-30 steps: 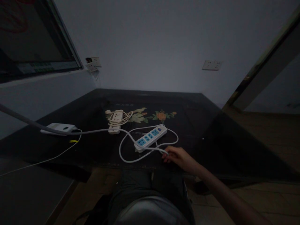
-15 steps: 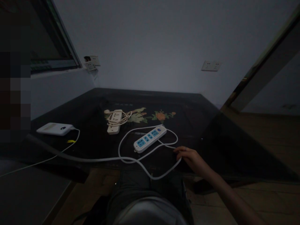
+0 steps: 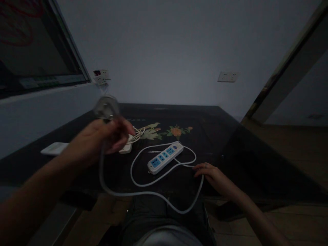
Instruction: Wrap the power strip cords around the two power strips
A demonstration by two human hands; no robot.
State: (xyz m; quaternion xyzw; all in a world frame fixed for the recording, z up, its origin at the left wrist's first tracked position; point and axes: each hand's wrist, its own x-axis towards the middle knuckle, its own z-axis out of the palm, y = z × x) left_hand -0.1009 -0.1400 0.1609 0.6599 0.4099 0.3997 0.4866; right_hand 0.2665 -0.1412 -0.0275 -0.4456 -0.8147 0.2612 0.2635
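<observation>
My left hand [image 3: 112, 135] is raised over the left part of the table, its fingers closed around a plug [image 3: 107, 107] that is blurred by motion. From the plug a white cord [image 3: 138, 194] hangs down, sags past the table's front edge and rises to my right hand [image 3: 211, 174]. The right hand rests near the front of the table with its fingers pinched on that cord. Between the hands lies a white power strip [image 3: 166, 158] with blue sockets, set at a slant and ringed by a loop of the cord.
Partly behind my left hand lies a second, cream power strip [image 3: 126, 148] with its cord [image 3: 139, 134] wrapped round it. A white flat device [image 3: 54, 148] lies at the left on the dark table [image 3: 205, 126]. Wall sockets [image 3: 228, 76] are on the wall behind.
My left hand has come into view from the left, carrying the plug and lifting that end of the cord. The right hand keeps its hold on the cord in nearly the same place.
</observation>
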